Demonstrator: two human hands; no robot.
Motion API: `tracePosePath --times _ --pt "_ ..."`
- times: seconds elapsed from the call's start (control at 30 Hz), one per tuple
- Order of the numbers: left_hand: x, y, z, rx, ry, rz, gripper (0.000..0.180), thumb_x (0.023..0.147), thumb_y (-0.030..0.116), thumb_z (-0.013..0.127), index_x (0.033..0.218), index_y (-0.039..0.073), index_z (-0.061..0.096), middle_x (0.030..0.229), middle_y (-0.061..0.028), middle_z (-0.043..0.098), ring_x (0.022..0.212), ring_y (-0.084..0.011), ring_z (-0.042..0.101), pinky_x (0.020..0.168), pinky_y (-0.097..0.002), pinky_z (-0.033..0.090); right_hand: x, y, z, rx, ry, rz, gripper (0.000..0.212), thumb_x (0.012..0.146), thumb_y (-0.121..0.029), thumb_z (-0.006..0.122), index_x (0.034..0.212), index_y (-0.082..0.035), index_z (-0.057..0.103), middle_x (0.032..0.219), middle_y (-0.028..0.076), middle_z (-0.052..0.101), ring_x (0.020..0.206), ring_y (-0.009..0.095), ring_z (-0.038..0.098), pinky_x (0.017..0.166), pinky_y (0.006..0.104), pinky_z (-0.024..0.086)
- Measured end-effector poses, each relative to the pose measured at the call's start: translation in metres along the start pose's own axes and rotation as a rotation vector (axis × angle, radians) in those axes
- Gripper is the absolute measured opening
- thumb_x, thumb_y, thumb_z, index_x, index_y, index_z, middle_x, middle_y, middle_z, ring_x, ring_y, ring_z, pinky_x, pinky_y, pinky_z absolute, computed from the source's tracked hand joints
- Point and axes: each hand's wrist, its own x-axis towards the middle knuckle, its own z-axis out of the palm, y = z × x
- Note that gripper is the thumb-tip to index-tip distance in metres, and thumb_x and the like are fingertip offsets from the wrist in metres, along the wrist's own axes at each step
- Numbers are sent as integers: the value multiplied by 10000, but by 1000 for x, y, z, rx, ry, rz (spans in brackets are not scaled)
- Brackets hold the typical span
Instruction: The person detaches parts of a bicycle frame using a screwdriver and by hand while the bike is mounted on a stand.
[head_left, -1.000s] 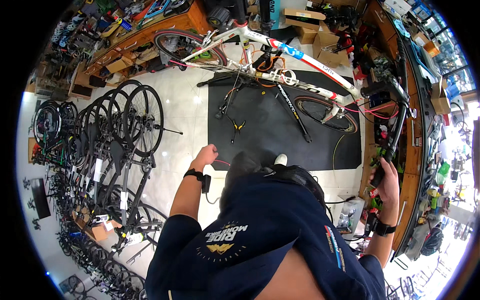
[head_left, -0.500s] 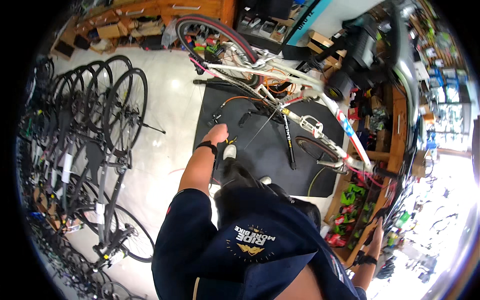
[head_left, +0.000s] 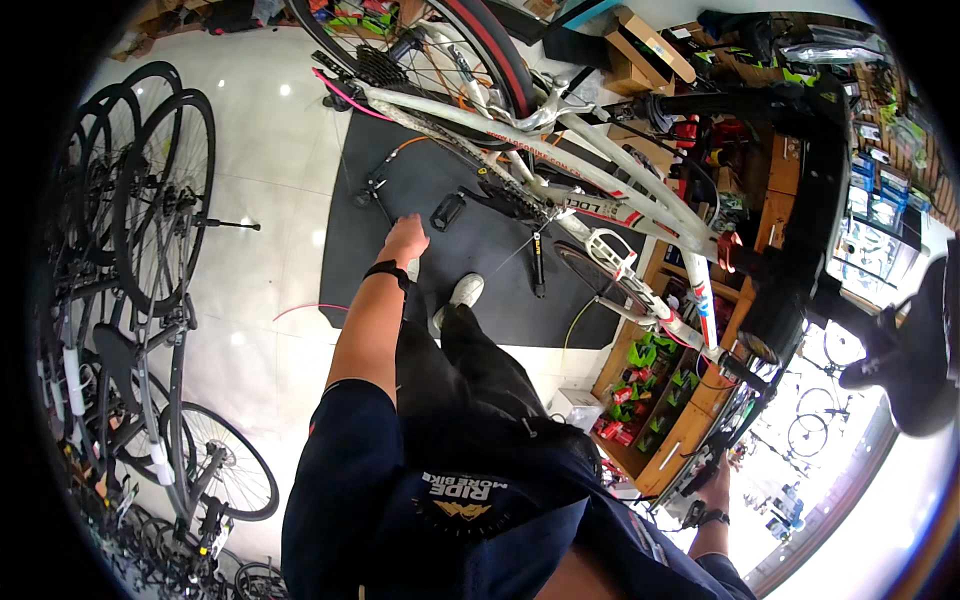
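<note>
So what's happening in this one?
A person stands at a white bike in what looks like a bike workshop. Their left hand is bunched above the black mat, close to a pedal; whether it holds anything can't be made out. Their right hand is out by the dark handlebar, its grip unclear against the glare. More bikes are parked in a row on the left.

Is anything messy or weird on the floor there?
Yes, a bit: a thin pink strand curves across the pale floor, and a yellow-green one lies on the black mat. They look like stray bits, not tidied away.
</note>
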Motion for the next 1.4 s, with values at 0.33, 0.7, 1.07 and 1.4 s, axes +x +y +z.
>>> tracePosePath --times 0.33,0.7,1.07,1.4 --pt "36 69 14 63 -99 -157 445 893 246 557 1281 59 447 1254 -201 520 1179 -360 512 970 -447 449 9 10 5 -3 76 89 614 770 -725 550 842 -115 554 661 27 507 623 182 516 581 313 435" --pt "76 18 18 -21 -38 -38 340 853 50 509 1171 -68 484 1106 -315 583 1010 -440 588 850 -489 506 7 6 -2 -50 70 73 610 809 -706 499 838 -97 522 689 60 503 637 231 507 603 373 433" --pt "9 26 -95 59 238 177 364 762 141 590 1083 -30 564 1036 -262 622 1007 -420 586 870 -474 483 -3 11 -7 -123 -177 -35 550 874 -635 496 1083 -134 587 856 26 579 711 170 546 641 318 459" --pt "-91 150 -95 -408 -26 484 300 671 125 687 842 -37 502 740 -146 577 670 -208 559 627 -361 462 67 -221 -62 -1378 -12 -441 470 895 -417 588 1168 -35 563 930 109 640 796 192 610 682 358 508"
